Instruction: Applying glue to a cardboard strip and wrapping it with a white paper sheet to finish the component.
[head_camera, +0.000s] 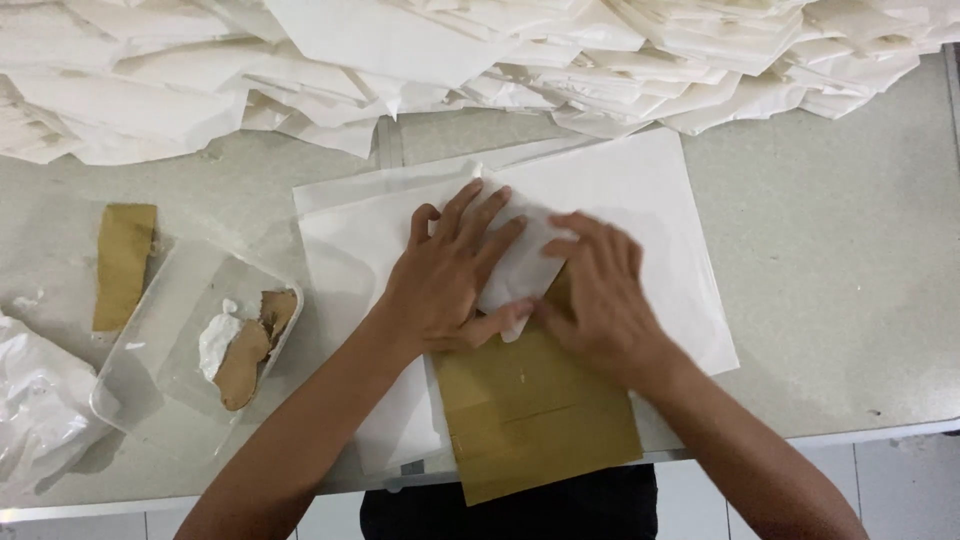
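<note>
Head view: pale tabletop (850, 300), a heap of white sheets (480, 60) along its far edge, open room at right. Brown paper bag (535, 410) overhangs the near edge. Left hand (450, 275) and right hand (595, 295) press a white folded sheet (520, 265) flat, fingers spread, gripping nothing.

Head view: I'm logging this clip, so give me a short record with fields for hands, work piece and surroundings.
left hand: left hand flat on a folded white paper piece
right hand: right hand pressing the same piece
under it: brown paper bag on white sheets
left side: clear tray, brown strip
far edge: pile of white sheets
</note>
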